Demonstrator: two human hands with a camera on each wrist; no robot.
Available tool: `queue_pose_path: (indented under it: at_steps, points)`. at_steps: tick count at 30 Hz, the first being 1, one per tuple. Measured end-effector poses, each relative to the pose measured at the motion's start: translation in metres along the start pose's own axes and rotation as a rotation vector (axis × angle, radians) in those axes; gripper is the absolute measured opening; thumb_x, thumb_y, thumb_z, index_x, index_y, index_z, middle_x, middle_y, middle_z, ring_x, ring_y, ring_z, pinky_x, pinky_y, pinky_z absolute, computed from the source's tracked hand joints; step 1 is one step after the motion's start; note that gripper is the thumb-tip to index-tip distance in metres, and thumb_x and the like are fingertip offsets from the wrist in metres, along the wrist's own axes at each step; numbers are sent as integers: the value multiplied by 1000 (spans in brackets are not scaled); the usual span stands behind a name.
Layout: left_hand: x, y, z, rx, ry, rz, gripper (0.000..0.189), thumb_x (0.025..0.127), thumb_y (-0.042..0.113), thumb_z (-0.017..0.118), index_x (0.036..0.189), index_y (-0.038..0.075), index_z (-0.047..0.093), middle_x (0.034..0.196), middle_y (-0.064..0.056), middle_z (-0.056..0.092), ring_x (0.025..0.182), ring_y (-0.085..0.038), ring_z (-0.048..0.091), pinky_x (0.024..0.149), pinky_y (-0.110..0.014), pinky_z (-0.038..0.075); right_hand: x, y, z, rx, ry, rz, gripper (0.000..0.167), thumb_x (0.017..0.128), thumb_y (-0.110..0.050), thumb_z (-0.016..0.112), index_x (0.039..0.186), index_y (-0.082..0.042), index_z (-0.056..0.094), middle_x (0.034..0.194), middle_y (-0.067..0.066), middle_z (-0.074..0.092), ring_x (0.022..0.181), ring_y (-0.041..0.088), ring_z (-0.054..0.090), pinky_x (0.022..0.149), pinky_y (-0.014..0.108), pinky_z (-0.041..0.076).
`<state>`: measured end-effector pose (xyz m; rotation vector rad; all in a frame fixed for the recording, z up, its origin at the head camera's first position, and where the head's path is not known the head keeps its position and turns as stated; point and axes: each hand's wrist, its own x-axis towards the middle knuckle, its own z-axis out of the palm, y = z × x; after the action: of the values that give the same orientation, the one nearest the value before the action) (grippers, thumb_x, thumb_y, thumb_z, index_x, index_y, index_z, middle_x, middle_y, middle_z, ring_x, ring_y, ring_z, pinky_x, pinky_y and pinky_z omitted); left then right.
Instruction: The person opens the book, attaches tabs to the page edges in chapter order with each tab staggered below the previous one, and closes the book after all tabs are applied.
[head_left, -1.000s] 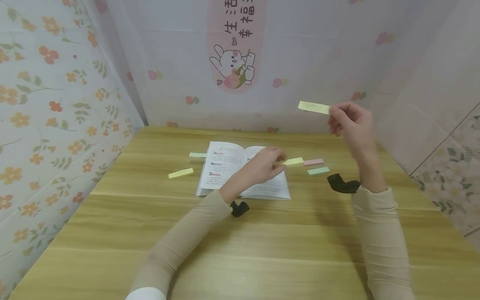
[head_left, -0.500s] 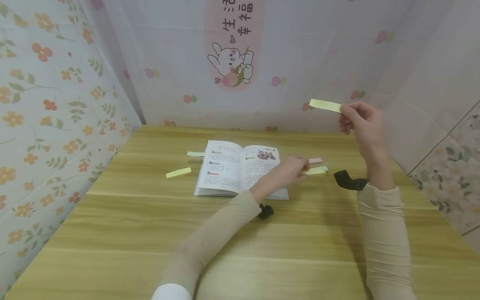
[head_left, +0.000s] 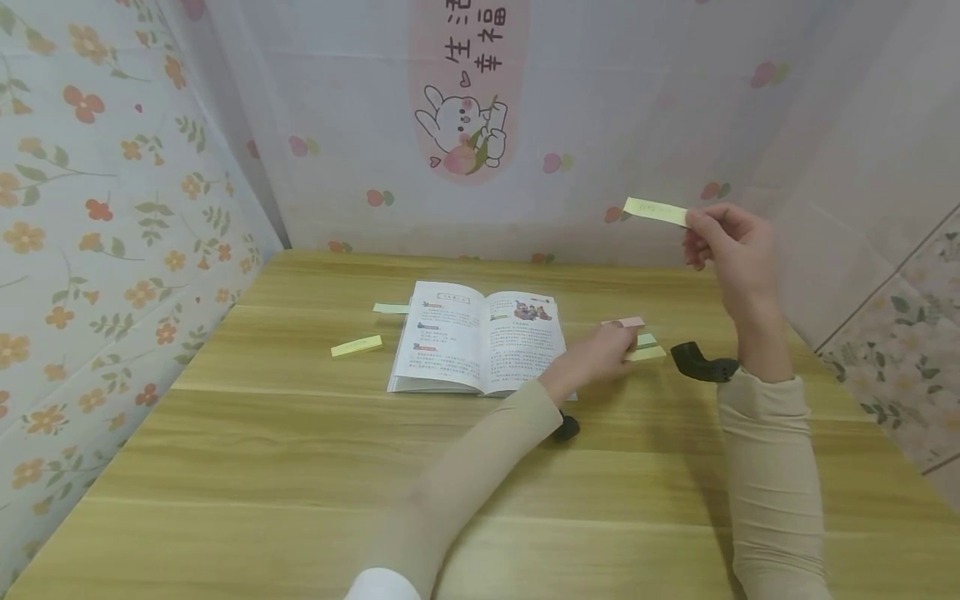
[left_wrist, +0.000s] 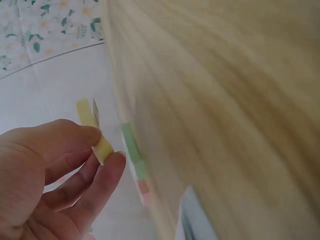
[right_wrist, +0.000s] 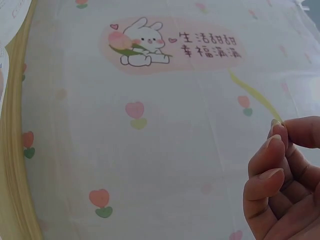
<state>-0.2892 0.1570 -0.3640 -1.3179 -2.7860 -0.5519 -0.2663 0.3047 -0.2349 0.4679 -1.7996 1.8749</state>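
My left hand (head_left: pixel 598 357) pinches a yellow sticky-note pad (head_left: pixel 647 354) between thumb and fingertips, right of the open book (head_left: pixel 448 333). In the left wrist view one thin sheet stands away from that pad (left_wrist: pixel 102 148). A green sticky-note pad (head_left: pixel 647 340) and a pink one (head_left: pixel 632 322) lie close by, the pink partly behind the hand. Raised above the table's right side, my right hand (head_left: pixel 738 250) pinches the end of a single yellow sticky note (head_left: pixel 654 211) with faint writing. It appears thin and slightly curved in the right wrist view (right_wrist: pixel 256 95).
Another yellow sticky-note pad (head_left: pixel 356 346) lies left of the book. A pale green strip (head_left: pixel 390 308) shows at the book's left edge. Dark wrist mounts (head_left: pixel 701 364) extend from both sleeves. Printed curtains (head_left: pixel 337 192) stand behind and beside the wooden table (head_left: pixel 300 483).
My left hand has moved right, off the book, carrying the yellow sticky-note pad to the front of the green one. My right hand has shifted slightly right, still pinching its note.
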Motion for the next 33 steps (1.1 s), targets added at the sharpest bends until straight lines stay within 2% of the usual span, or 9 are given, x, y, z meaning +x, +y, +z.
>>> queue_pose_path:
  at_steps: [4,9,16,21,26,33]
  points:
    - [3,1,5,-22,-20,-31,7,94,10,68,95,9,61,88,3,54,77,-7,45,65,-14,38,0,1,0,14,0,4,17,93,-5,72,86,9,67,67,7,64,53,15,54,45,20,42]
    - [6,4,8,-11,-46,-29,8,95,9,67,102,7,63,92,3,57,78,-7,48,66,-14,40,1,0,0,23,-2,5,14,93,-5,71,86,7,67,68,7,63,53,15,54,45,20,42]
    - [10,10,10,89,-91,-30,10,96,9,64,106,10,65,97,4,58,84,-6,50,73,-16,43,1,-2,0,30,-9,19,14,93,-5,72,87,7,68,69,8,64,54,15,54,46,20,43]
    - [11,11,13,106,-123,-40,13,96,7,62,109,11,65,101,3,59,89,-6,52,75,-16,45,0,-1,1,24,-8,16,15,93,-5,72,87,7,68,68,8,64,54,15,54,46,19,44]
    - [9,14,11,123,-167,-75,21,97,11,64,118,14,63,107,4,58,93,-5,54,77,-16,47,0,0,1,29,-16,11,14,93,-5,71,87,8,67,68,8,63,54,15,55,45,19,43]
    - [2,14,1,69,-151,-60,23,98,14,60,121,12,60,110,2,56,91,-7,52,75,-20,45,-1,3,1,4,-24,22,9,95,-7,69,92,2,69,71,6,64,55,14,55,47,19,45]
